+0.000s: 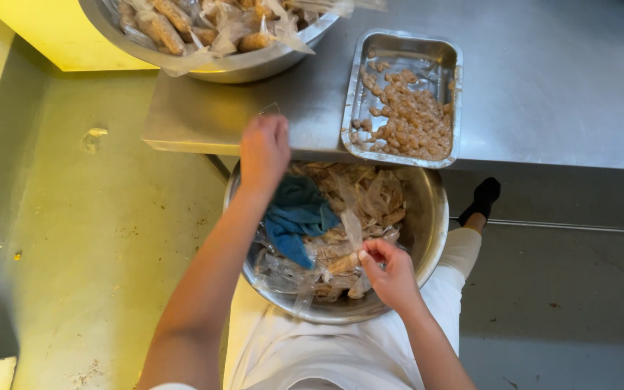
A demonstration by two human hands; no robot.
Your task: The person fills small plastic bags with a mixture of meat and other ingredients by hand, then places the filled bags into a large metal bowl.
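Shiny metal bowl (427, 238), crinkly clear plastic wrappers (290, 271) — blue cloth (294, 217)

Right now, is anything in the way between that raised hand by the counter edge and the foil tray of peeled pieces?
Nothing visible. The left hand is at the steel counter's edge, and bare counter lies between it and the foil tray. The big bowl of wrapped pieces sits farther back, off that line.

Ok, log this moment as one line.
left hand: at table edge, pinching clear wrapper scrap | right hand: pinching wrapped piece over lap bowl | foil tray: peeled pieces
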